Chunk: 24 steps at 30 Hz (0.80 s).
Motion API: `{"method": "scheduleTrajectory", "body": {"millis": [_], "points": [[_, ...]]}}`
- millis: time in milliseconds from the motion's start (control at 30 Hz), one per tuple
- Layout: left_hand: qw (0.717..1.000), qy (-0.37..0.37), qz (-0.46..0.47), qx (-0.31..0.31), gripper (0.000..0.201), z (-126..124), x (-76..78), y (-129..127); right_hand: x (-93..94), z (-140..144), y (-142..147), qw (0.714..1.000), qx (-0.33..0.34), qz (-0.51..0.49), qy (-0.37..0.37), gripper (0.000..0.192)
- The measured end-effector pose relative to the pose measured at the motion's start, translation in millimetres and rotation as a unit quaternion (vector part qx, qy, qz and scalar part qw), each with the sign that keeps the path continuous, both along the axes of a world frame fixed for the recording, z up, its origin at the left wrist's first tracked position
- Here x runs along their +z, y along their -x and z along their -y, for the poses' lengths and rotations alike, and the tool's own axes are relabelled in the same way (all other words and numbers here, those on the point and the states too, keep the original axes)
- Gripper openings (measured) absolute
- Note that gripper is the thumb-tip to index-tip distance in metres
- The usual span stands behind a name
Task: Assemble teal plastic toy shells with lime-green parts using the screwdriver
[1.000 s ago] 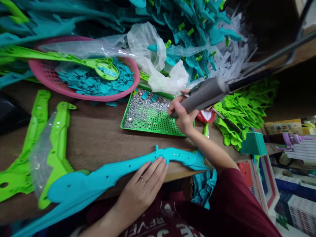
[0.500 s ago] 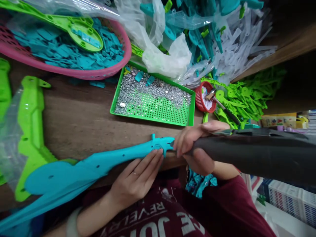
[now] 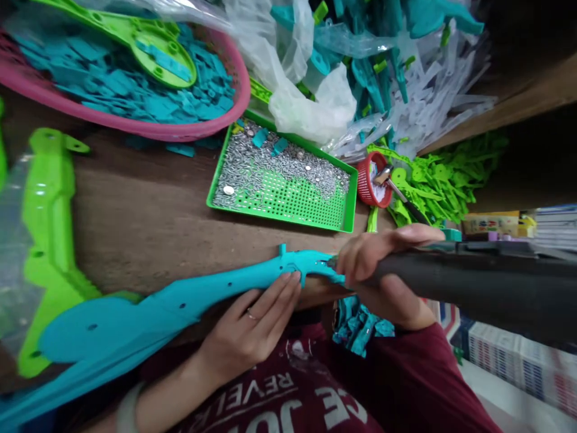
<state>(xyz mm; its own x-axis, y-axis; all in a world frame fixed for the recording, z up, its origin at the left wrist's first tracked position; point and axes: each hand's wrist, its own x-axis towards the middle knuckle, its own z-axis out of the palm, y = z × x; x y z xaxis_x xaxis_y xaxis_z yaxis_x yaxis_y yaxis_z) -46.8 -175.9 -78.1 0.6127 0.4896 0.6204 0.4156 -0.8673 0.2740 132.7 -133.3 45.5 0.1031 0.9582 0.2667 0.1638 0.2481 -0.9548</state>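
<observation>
The left hand [image 3: 250, 334] lies flat, fingers extended, pressing the long turquoise plastic part [image 3: 180, 304] against the near edge of the wooden table [image 3: 148, 222]. The part's long axis runs left to right, its right end meeting the tip of the grey power screwdriver [image 3: 473, 285] that the right hand [image 3: 383, 270] grips. Beyond sits a green tray of screws [image 3: 283, 180].

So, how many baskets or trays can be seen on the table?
3: a pink basket at top left, a green tray of small metal pieces in the middle, a small red basket right of it. Piles may hide others.
</observation>
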Motion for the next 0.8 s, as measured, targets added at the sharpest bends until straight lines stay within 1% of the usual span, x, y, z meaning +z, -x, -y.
{"method": "scheduleTrajectory", "body": {"millis": [67, 100, 167, 233, 300, 367, 433, 600, 700, 733, 800], "points": [[1.000, 0.004, 0.013, -0.006, 0.034, -1, -2.0, 0, 8.8, 6, -17, 0.998, -0.021, 0.036, -0.048, 0.022], [1.000, 0.006, 0.024, -0.007, 0.034, -1, -3.2, 0, 9.0, 10, -25, 0.995, -0.030, 0.050, -0.079, 0.015], [0.999, 0.014, 0.028, -0.011, 0.034, 0, -5.2, 1, 2.2, 20, -38, 0.992, -0.045, 0.068, -0.095, 0.008], [0.999, 0.023, 0.014, -0.022, 0.033, -1, -5.5, 3, -10.1, 30, -47, 0.992, -0.059, 0.065, -0.092, 0.013], [0.999, 0.032, -0.001, -0.036, 0.033, -2, -3.8, 4, -23.4, 37, -50, 0.992, -0.069, 0.058, -0.089, 0.025], [0.998, 0.040, -0.006, -0.040, 0.034, -3, -0.8, 5, -34.7, 40, -51, 0.991, -0.068, 0.058, -0.096, 0.034], [0.998, 0.045, -0.008, -0.036, 0.037, -3, 2.1, 5, -43.1, 40, -50, 0.991, -0.060, 0.056, -0.110, 0.037], [0.998, 0.047, -0.014, -0.030, 0.039, -3, 4.0, 3, -52.9, 36, -46, 0.989, -0.047, 0.034, -0.136, 0.035], [0.998, 0.045, -0.019, -0.036, 0.039, -3, 3.2, 3, -56.8, 36, -46, 0.989, -0.011, 0.015, -0.147, 0.037], [0.998, 0.045, -0.021, -0.036, 0.039, -3, 3.2, 4, -58.8, 36, -47, 0.990, 0.001, 0.007, -0.143, 0.038], [0.998, 0.047, -0.026, -0.032, 0.038, -3, 3.5, 4, -64.1, 37, -48, 0.994, 0.002, -0.003, -0.113, 0.037]]}}
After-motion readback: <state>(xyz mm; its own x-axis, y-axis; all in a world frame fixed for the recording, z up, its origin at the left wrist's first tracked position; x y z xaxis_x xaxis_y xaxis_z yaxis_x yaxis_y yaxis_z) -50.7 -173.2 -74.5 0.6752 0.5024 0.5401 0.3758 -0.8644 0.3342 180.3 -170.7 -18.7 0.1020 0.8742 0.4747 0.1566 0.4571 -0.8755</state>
